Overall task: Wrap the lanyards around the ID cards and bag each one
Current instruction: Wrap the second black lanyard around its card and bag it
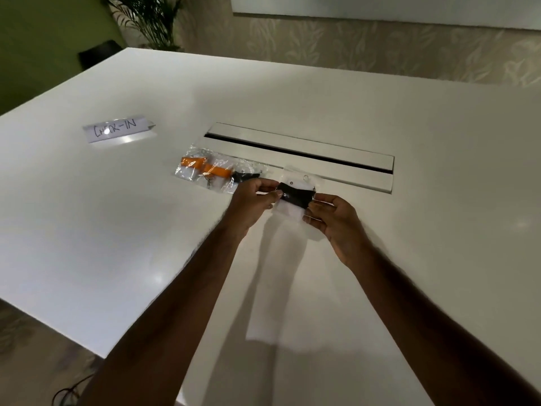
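Above the white table (117,230) I hold a clear plastic bag (295,197) containing a white ID card wrapped in a black lanyard, with a metal ring near its top. My left hand (253,200) pinches the bag's left edge. My right hand (333,221) pinches its right edge. To the left lie bagged cards: one with an orange lanyard (202,168) and one with a black lanyard (244,175), partly hidden behind my left hand.
A folded paper sign reading CHECK-IN (115,128) stands at the left. A long cable slot with a raised lid (301,153) runs across the table behind the bags. A plant (152,19) and a dark chair (99,55) stand beyond the far edge.
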`<state>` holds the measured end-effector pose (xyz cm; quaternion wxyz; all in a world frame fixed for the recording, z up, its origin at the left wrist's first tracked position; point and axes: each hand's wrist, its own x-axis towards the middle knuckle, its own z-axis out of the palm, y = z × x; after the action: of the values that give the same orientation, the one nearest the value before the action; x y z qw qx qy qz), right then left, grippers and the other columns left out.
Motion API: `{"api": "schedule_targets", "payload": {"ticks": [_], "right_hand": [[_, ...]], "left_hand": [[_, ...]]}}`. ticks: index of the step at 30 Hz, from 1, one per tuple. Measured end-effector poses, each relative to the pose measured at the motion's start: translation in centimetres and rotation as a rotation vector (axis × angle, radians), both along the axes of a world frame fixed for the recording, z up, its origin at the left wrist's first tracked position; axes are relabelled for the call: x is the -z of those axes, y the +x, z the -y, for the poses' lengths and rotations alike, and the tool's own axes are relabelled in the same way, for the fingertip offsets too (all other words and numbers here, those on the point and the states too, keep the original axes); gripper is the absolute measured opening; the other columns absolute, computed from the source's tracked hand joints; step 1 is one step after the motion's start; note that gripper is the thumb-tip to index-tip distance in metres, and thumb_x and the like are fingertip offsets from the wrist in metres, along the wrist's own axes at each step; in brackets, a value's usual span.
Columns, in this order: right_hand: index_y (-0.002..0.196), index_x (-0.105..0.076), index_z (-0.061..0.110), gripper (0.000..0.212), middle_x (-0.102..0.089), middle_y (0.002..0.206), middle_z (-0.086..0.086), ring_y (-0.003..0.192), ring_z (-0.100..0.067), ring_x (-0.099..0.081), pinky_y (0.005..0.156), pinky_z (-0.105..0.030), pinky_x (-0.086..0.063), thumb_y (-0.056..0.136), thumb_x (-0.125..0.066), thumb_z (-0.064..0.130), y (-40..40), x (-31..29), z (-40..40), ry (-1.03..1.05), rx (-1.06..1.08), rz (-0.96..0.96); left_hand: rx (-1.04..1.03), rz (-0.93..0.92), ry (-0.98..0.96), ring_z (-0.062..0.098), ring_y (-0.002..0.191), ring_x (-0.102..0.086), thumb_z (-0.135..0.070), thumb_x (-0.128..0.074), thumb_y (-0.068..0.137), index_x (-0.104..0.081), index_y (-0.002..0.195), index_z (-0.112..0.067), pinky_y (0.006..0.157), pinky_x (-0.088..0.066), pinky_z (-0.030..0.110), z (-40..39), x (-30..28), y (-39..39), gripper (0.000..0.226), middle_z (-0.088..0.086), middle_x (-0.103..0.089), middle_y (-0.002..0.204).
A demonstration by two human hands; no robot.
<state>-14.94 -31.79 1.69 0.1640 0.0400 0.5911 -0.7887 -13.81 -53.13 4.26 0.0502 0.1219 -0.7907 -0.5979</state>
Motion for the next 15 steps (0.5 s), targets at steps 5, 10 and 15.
{"api": "schedule_targets", "payload": {"ticks": [5, 10, 15], "right_hand": [[0.125, -0.070, 0.010, 0.026, -0.076, 0.123, -0.012, 0.114, -0.028, -0.074, 0.087, -0.039, -0.065, 0.099, -0.070, 0.005, -1.7, -0.3, 2.0, 0.046, -0.068, 0.011], [0.127, -0.071, 0.009, 0.027, -0.076, 0.124, -0.008, 0.111, -0.020, -0.071, 0.088, -0.033, -0.061, 0.101, -0.067, 0.005, -3.2, -0.5, 3.8, 0.070, -0.110, 0.002], [0.116, -0.075, 0.016, 0.020, -0.079, 0.118, -0.005, 0.109, -0.018, -0.073, 0.097, -0.036, -0.060, 0.102, -0.065, 0.005, -3.8, -0.4, 5.0, 0.093, -0.151, -0.032]], "left_hand": [[-0.071, 0.006, -0.108, 0.018, 0.088, -0.076, -0.012, -0.082, 0.087, -0.076, 0.111, -0.010, 0.086, -0.064, 0.040, 1.9, 0.5, -2.8, 0.026, 0.004, -0.078, 0.095], [-0.103, -0.017, -0.264, 0.017, 0.089, -0.076, -0.012, -0.081, 0.086, -0.078, 0.108, -0.008, 0.083, -0.062, 0.032, 3.2, 0.5, -4.3, 0.022, 0.009, -0.080, 0.097], [-0.077, -0.033, -0.420, 0.017, 0.093, -0.075, -0.007, -0.080, 0.086, -0.078, 0.110, -0.003, 0.073, -0.052, 0.008, 4.0, 0.6, -4.6, 0.025, 0.010, -0.080, 0.102]]}}
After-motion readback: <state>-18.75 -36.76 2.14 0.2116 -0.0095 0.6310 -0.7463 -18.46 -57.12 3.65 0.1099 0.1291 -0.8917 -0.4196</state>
